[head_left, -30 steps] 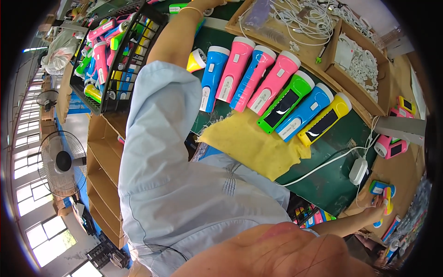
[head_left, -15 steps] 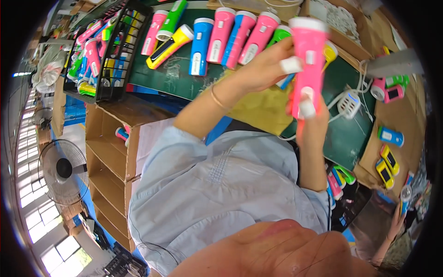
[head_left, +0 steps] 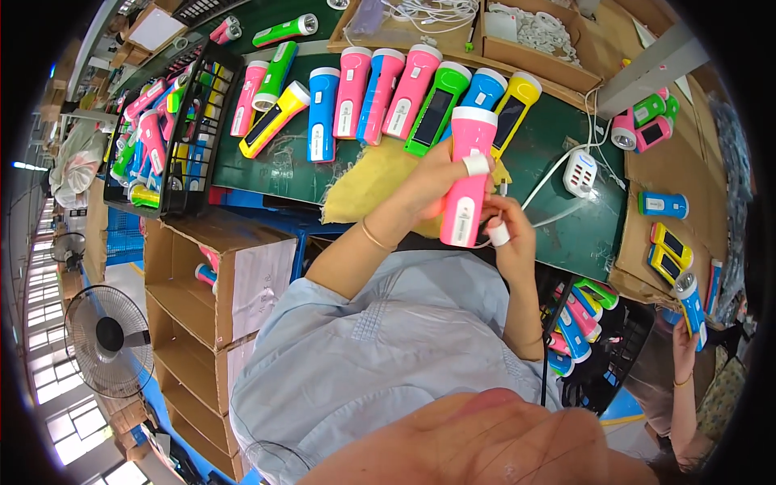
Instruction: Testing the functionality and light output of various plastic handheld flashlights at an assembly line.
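Observation:
My left hand [head_left: 432, 182] is closed around a pink flashlight [head_left: 469, 174] with a white head, held upright above the table edge. White tape wraps the thumb. Just right of the flashlight's lower end is my right hand [head_left: 515, 246], its fingers curled and its thumb taped white. A white cable [head_left: 554, 212] runs into those fingers, and a small plug [head_left: 503, 189] sticks up above them. Beyond my hands a row of flashlights lies on the green table [head_left: 558, 129], among them a green one [head_left: 436, 109] and a yellow one [head_left: 515, 109] with dark panels.
A yellow cloth [head_left: 368, 182] lies at the table's near edge. To the right sits a white multi-port charger [head_left: 580, 172]. A black basket [head_left: 182, 162] of flashlights stands left, above cardboard shelving [head_left: 182, 283]. At right, a co-worker's hand [head_left: 685, 343] holds a blue flashlight.
The pink flashlight has come down and to the left, nearer my body. My right hand has moved off its lower end to the side, and the view has shifted.

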`<state>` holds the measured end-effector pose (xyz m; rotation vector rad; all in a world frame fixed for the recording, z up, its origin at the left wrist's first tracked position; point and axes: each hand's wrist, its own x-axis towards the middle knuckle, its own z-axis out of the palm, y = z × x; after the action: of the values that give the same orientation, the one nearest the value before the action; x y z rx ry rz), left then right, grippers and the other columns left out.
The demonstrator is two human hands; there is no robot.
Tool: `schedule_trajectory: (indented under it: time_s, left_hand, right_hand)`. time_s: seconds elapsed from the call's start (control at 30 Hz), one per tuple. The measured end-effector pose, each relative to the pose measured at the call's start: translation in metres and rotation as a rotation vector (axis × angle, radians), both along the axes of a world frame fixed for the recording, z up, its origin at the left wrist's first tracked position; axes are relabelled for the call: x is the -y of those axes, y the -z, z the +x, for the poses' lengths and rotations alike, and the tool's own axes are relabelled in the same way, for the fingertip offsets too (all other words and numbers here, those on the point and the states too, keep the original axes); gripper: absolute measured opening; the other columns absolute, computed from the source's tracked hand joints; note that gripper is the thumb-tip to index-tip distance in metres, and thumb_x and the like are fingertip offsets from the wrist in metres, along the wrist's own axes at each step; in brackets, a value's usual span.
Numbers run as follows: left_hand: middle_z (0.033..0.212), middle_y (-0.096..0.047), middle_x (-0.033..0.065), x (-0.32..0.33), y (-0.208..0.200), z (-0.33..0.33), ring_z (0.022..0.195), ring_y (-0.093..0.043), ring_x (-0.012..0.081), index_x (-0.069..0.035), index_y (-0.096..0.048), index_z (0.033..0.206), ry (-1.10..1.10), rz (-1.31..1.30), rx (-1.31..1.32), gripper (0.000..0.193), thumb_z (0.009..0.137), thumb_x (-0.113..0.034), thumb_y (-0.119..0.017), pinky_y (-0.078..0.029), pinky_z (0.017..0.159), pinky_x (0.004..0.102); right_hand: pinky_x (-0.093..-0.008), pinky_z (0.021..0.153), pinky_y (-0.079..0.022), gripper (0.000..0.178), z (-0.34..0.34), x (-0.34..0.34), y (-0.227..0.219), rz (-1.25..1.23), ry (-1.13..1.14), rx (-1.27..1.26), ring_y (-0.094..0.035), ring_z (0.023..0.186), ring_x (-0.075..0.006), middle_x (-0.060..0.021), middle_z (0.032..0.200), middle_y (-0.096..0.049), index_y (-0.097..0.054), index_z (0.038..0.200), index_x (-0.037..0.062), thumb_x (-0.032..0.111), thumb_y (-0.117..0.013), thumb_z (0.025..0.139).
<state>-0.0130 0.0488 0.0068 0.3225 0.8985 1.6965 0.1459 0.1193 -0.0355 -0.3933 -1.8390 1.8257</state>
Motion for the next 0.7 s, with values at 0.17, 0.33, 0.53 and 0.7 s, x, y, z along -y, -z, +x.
schedule_trajectory:
  time_s: [0.17,0.33,0.53,0.7]
  left_hand:
    - [0.083,-0.057,0.0095,-0.009,-0.008,-0.003,0.065,-0.059,0.0188,-0.002,-0.047,0.107,0.028,0.016,0.131,0.032,0.085,-0.021,-0.060,-0.052,0.058,0.0319]
    - [0.092,-0.059,0.0101,-0.024,0.003,0.006,0.079,-0.061,0.0208,-0.001,-0.049,0.113,0.001,0.006,-0.031,0.038,0.085,-0.025,-0.061,-0.053,0.071,0.0338]
    - [0.122,-0.042,0.0148,-0.067,0.003,0.028,0.111,-0.044,0.0217,0.006,-0.038,0.123,-0.509,-0.034,-1.131,0.060,0.078,-0.017,-0.070,-0.035,0.097,0.0358]
    - [0.119,-0.043,0.0149,-0.112,-0.063,0.101,0.111,-0.043,0.0299,-0.002,-0.041,0.126,0.004,0.395,-1.589,0.069,0.067,-0.015,-0.073,-0.035,0.096,0.0377]
  right_hand:
    - [-0.0185,0.059,-0.040,0.017,0.008,-0.006,-0.001,-0.164,0.190,0.118,-0.052,0.074,-0.0065,-0.0027,0.088,-0.054,-0.059,0.102,-0.0017,0.003,-0.052,0.088]
    - [-0.0253,0.078,-0.046,0.027,0.003,-0.011,-0.007,-0.124,0.127,0.070,-0.057,0.090,-0.0124,-0.0081,0.099,-0.060,-0.054,0.112,-0.0013,0.011,-0.055,0.088]
    - [-0.0243,0.066,-0.044,0.034,0.006,-0.027,-0.006,-0.313,0.341,0.000,-0.054,0.076,-0.0086,-0.0044,0.085,-0.058,-0.054,0.101,-0.0005,0.027,-0.062,0.083]
    - [-0.0349,0.071,-0.047,0.032,0.007,-0.053,0.046,-0.088,0.674,-0.010,-0.061,0.082,-0.0250,-0.0145,0.087,-0.062,-0.053,0.097,-0.0002,0.026,-0.061,0.080]
